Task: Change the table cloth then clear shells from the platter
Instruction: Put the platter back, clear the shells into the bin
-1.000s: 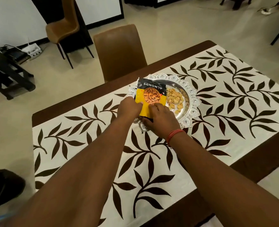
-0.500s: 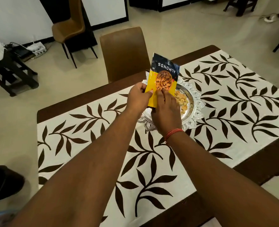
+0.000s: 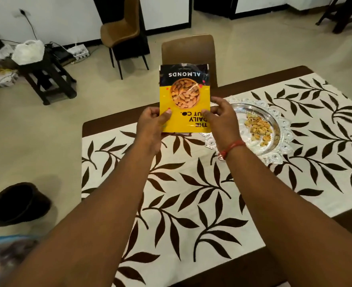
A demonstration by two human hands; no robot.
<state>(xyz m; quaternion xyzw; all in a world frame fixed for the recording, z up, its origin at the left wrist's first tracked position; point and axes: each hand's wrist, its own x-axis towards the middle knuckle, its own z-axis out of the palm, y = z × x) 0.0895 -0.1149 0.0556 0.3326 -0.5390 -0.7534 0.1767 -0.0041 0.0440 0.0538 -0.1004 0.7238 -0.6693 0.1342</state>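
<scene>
yellow and dark glossy almond pouch point(image 3: 184, 98) is held upside down in the air, just left of and slightly above the ornate silver metal platter point(image 3: 274, 156). left hand point(image 3: 152, 129) grips the pouch's lower left edge, fingers point(image 3: 165, 117) clamped on it with the thumb on the front. right hand point(image 3: 222, 119) grips the lower right edge, its fingers also closed on the pouch. a red thread band point(image 3: 232, 147) sits on the right wrist.

pile of pale tan nut shells point(image 3: 259, 127) lies inside the platter, right of its centre, not yet cleared. the platter rests on the cream cloth with dark brown leaf print point(image 3: 191, 204), which covers the dark wood counter point(image 3: 117, 125). judging by that, the cloth step looks done and shell clearing is the open step; the pouch is probably meant as the receptacle.

risks:
- printed top of the pouch is nearest the person. if the opening is there and it goes over the platter this way round, shells may miss it or fall back out onto the cloth.
- thin film, edge-only grip: could buckle or slip when opened one-handed.
- tipping the platter to pour could scatter loose shells.

unclear: whether the pouch is open, sealed or empty. its back face is hidden. the platter's near-left rim is behind the right hand and wrist. the dark round thing on the floor point(image 3: 18, 204), left of the counter, can't be identified.
</scene>
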